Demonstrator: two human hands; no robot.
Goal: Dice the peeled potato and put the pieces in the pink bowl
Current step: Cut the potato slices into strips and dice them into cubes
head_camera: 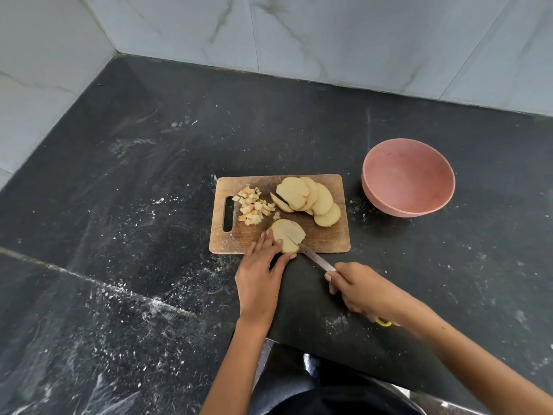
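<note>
On the wooden cutting board (326, 242) lie a small heap of diced potato (253, 206) at the left, several overlapping round potato slices (311, 199) at the back right, and a stack of slices (287, 235) at the front edge. My left hand (263, 271) holds that front stack, fingertips on top and thumb against its near side. My right hand (359, 290) grips a knife (315, 259) by the handle; the blade tip is in the stack's right side. The pink bowl (408, 178) stands empty to the right of the board.
The board lies on a dark stone counter (134, 220) dusted with white specks. Marble-tiled walls (299, 34) close the back and left. The counter's front edge runs just below my hands, with a dark-clothed lap under it.
</note>
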